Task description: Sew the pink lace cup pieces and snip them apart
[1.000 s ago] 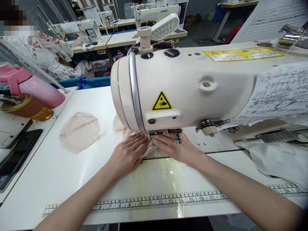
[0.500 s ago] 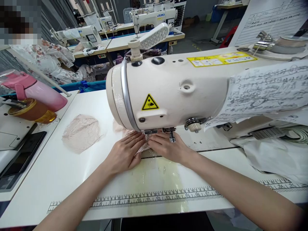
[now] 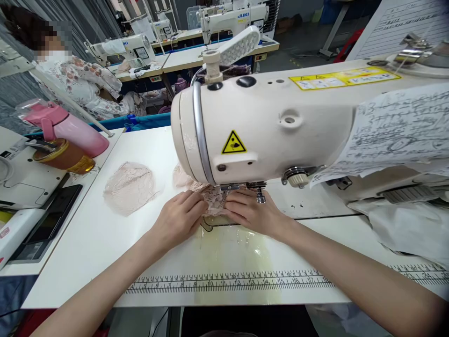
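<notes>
A cream sewing machine [image 3: 266, 126] fills the middle of the head view. Under its head lies a pale pink lace piece [image 3: 214, 200]. My left hand [image 3: 180, 219] rests on the lace's left side with fingers curled and pressed down on it. My right hand [image 3: 250, 211] presses the lace from the right, fingers close together just below the presser foot [image 3: 260, 196]. The needle area is partly hidden by the machine head. A second pink lace piece [image 3: 129, 186] lies loose on the white table [image 3: 105, 243] to the left.
A pink bottle [image 3: 66, 131] and a brown jar [image 3: 65, 157] stand at the left, with a black phone [image 3: 49, 224] below them. A printed ruler [image 3: 228, 282] runs along the table's front edge. Papers [image 3: 396, 131] hang over the machine's right. A person in a floral top [image 3: 80, 84] sits behind left.
My left hand's fingers have curled in and slid slightly back along the lace. More lace now shows between my hands. The camera view has shifted a little.
</notes>
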`<state>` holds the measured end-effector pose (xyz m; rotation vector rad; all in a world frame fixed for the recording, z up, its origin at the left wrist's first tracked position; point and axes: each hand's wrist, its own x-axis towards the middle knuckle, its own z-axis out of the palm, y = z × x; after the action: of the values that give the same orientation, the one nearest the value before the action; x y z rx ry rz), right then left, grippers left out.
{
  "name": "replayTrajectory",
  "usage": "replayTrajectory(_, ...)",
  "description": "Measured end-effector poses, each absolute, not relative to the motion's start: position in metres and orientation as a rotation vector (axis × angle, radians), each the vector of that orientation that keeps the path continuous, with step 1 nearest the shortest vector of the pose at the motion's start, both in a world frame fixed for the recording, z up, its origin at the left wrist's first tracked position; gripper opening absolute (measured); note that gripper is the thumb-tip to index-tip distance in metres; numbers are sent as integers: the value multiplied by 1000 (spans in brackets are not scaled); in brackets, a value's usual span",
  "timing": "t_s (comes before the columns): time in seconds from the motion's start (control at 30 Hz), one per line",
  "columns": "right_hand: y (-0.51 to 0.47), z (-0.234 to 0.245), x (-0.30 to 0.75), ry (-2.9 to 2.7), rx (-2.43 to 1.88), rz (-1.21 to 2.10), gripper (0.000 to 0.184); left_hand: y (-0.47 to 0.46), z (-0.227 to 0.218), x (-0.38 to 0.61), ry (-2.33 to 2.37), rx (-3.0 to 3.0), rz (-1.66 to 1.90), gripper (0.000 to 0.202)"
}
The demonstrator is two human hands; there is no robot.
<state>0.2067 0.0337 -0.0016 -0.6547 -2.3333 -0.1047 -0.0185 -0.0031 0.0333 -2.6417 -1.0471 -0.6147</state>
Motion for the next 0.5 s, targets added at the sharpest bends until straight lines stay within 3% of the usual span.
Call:
replayTrajectory(0.2,36,1,207,-2357,-568,-74,30,0,46,-6,-1454,-2857,-840,25)
replayTrajectory(0.33,33,3,211,-2328,-586,-188,23,8,41,-9,-1230,-3055,-631,20)
replayTrajectory(0.5,31,-1,217,-2369,-626,-262,13,11,20,-14,-816,-2822,-635,18)
